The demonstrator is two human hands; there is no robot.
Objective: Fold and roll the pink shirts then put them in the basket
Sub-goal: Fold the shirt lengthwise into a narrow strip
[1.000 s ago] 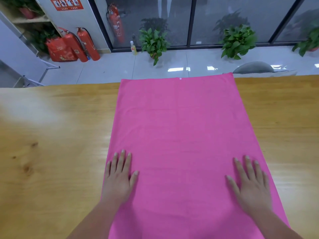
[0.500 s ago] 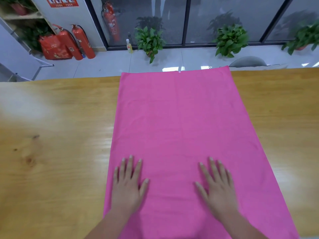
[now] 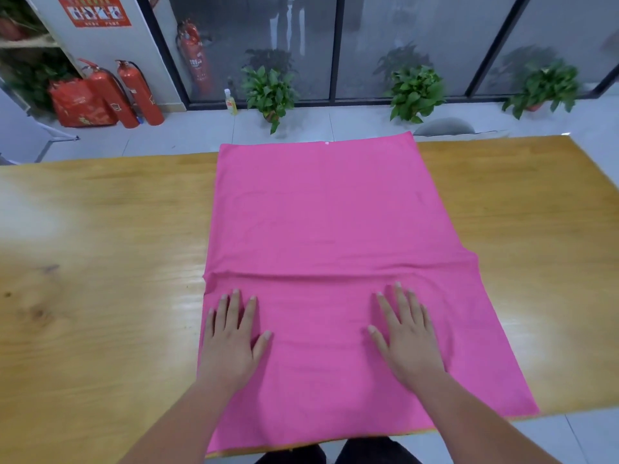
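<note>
A pink shirt [image 3: 321,212] lies spread on the tabletop [image 3: 100,262] under the left grip [image 3: 231,343] and right grip [image 3: 407,339], both flat with fingers spread. A ridge [image 3: 335,270] bunches just beyond them. Folding looks done; rolling appears barely begun, and no basket shows.

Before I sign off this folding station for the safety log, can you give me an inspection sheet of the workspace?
Surface: wooden table, glossy, with glare at the left.
Job's things: pink shirt spread flat, with a raised crease across it just ahead of the fingertips; basket not in view.
Clutter: nothing seen.
Grips: left hand and right hand lie flat on the shirt's near part, fingers straight.
Cables: nothing seen.
Surroundings: fire extinguishers, potted plants and a small bottle on the floor by the glass wall.
</note>
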